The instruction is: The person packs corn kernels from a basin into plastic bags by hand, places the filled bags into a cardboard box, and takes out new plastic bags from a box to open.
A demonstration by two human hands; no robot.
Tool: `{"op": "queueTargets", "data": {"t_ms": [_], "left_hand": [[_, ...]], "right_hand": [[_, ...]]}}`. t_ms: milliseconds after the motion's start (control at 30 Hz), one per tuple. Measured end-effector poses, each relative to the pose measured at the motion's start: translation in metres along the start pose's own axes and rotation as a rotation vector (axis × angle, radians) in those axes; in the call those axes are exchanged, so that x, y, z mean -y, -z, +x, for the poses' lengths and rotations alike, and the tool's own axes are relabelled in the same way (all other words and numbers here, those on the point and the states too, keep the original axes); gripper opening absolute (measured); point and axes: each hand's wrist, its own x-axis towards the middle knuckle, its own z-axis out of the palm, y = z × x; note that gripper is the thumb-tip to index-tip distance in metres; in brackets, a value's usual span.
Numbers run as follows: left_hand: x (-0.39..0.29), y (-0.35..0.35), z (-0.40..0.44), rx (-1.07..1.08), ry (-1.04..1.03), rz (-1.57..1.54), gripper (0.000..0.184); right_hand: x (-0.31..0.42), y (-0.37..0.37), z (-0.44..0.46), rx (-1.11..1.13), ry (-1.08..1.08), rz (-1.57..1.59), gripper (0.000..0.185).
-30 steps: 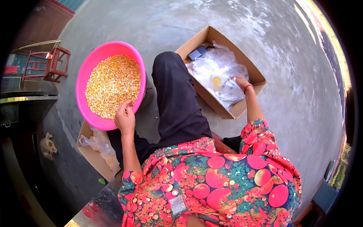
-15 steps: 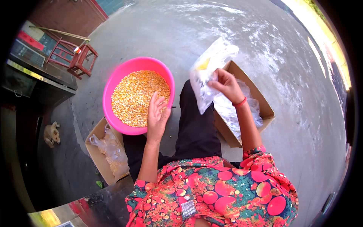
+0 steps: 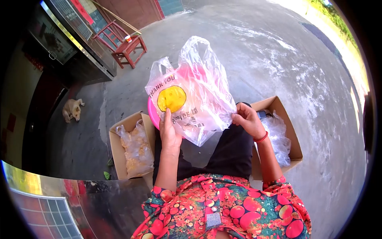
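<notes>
A clear plastic bag (image 3: 207, 95) with a yellow circle and "THANK YOU" print is spread in front of me, its handles pointing up. My left hand (image 3: 170, 133) holds its lower left part, thumb or finger over the print. With finger and thumb, my right hand (image 3: 248, 121) pinches the bag's right edge. Behind the bag is the pink basin (image 3: 152, 113), mostly hidden; its corn kernels cannot be made out. The cardboard box on the right (image 3: 295, 143) holds more clear bags (image 3: 278, 139) and a dark object.
At my left stands another cardboard box (image 3: 116, 153) with a filled plastic bag (image 3: 136, 149). A red wooden chair (image 3: 128, 47) bears a small cup. A dog (image 3: 73, 110) lies on the concrete floor near a dark doorway. A shiny panel (image 3: 111, 203) is at lower left.
My right hand has brought the plastic bag from the right box to the middle, over the basin. My left hand, open before, has closed on the bag. The view has shifted.
</notes>
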Motion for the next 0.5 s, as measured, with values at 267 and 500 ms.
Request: {"op": "queueTargets", "data": {"t_ms": [267, 500], "left_hand": [[-0.003, -0.006, -0.009, 0.167, 0.039, 0.093, 0.031], [-0.014, 0.001, -0.005, 0.172, -0.03, 0.086, 0.039]], "right_hand": [[0.004, -0.029, 0.022, -0.219, 0.3, 0.031, 0.054], [-0.001, -0.02, 0.029, -0.356, 0.247, 0.424, 0.026]]}}
